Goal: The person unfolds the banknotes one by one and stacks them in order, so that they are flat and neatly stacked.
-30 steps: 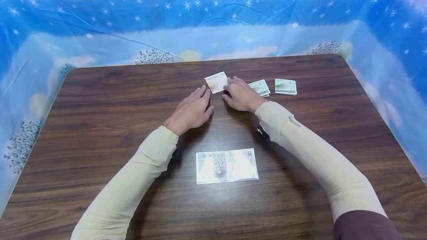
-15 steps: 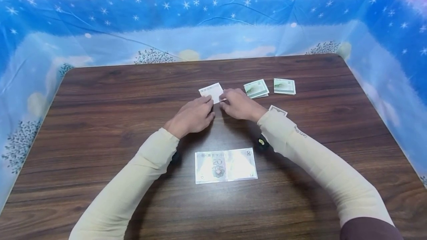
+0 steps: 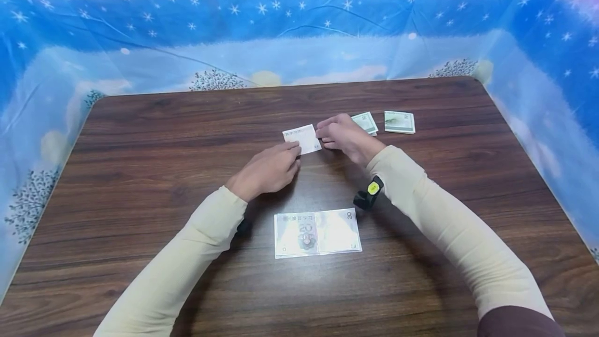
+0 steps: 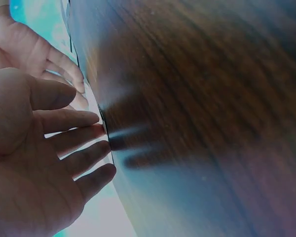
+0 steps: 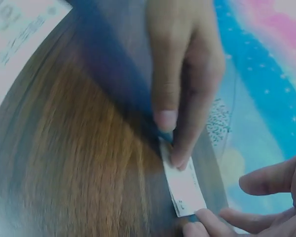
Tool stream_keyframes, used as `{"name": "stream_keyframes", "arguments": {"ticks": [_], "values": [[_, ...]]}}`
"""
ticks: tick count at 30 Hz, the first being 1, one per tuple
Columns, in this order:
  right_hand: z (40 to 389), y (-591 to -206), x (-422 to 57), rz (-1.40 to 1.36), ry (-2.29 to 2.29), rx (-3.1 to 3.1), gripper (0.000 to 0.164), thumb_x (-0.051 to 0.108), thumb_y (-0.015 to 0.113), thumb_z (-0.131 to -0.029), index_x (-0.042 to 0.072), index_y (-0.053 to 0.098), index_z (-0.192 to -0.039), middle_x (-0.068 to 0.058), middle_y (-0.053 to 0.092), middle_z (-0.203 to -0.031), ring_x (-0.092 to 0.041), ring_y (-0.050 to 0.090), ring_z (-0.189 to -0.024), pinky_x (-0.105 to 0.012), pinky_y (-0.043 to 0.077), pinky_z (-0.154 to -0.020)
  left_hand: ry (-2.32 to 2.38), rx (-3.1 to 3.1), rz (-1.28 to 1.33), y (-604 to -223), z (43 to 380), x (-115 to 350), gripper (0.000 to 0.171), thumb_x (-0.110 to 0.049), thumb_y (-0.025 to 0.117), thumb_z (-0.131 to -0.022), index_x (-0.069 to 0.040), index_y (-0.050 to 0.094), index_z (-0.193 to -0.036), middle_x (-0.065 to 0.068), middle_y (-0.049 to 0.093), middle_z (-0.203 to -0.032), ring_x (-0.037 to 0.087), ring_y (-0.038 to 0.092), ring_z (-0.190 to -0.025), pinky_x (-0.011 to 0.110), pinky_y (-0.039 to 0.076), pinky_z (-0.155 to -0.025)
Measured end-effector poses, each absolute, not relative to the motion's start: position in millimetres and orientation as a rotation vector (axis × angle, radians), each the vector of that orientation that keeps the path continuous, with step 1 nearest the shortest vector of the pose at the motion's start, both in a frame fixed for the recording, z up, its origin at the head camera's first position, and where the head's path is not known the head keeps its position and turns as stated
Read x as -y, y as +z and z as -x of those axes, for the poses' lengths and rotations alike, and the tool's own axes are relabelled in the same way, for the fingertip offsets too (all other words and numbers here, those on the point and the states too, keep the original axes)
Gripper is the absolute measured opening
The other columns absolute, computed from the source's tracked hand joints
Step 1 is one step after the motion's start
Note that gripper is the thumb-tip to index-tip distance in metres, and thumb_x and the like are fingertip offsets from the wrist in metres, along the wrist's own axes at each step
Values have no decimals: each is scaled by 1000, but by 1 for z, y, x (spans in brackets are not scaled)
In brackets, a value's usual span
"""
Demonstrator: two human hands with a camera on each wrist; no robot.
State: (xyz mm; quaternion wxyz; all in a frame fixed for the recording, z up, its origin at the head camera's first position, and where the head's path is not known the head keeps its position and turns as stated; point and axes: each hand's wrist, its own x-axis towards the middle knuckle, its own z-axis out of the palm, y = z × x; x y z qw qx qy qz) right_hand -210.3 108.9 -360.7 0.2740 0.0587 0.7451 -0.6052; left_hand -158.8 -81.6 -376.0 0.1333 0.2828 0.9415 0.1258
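Note:
A pale folded banknote (image 3: 309, 137) lies near the table's middle, its folded layers showing at one edge in the right wrist view. My left hand (image 3: 269, 170) rests its fingertips on the note's near left corner; in the left wrist view its fingers (image 4: 89, 157) are spread and nearly straight. At the note's right edge is my right hand (image 3: 348, 137), fingers extended. The right wrist view shows its fingertips at the end of the note (image 5: 185, 192), with the thumb (image 5: 266, 180) held apart. Behind the right hand a green folded note (image 3: 367, 121) is partly covered.
A second green folded note (image 3: 399, 122) lies farther right. Near me, a small stack of unfolded 20 banknotes (image 3: 299, 233) lies under a bright reflection. A black wrist device (image 3: 368, 194) hangs below the right cuff. A snowflake curtain (image 3: 299, 20) surrounds the table's far side.
The pale folded note has come nearer to me and turned slightly. My left fingertips now rest on it, and the right hand has shifted to its right edge. A note corner by the right sleeve is now hidden.

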Motion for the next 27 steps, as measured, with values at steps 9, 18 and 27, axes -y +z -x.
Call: {"name": "stream_keyframes", "arguments": {"ticks": [9, 18, 27], "values": [[208, -366, -110, -295, -1845, -1743, 50, -2, 44, -99, -10, 32, -147, -27, 44, -145, -37, 50, -132, -41, 44, -110, 450, -2756, -837, -378, 152, 83, 22, -15, 43, -107, -3, 59, -116, 15, 58, -137, 29, 54, -128, 43, 42, -109], [202, -372, -110, -323, -1915, -1658, 32, -2, 44, -100, -11, 47, -130, -23, 54, -127, -34, 58, -119, -41, 49, -104, 708, -2748, -788, -378, 148, 82, 23, -11, 39, -108, -2, 60, -109, 11, 61, -95, 25, 57, -90, 45, 49, -84], [183, -372, -112, -201, -1901, -1598, 44, -5, 36, -101, -11, 43, -144, -27, 51, -138, -34, 56, -122, -43, 48, -105, 921, -2736, -609, -377, 139, 80, 36, -21, 43, -109, 0, 62, -132, 8, 63, -83, 20, 57, -71, 37, 48, -65]]}}
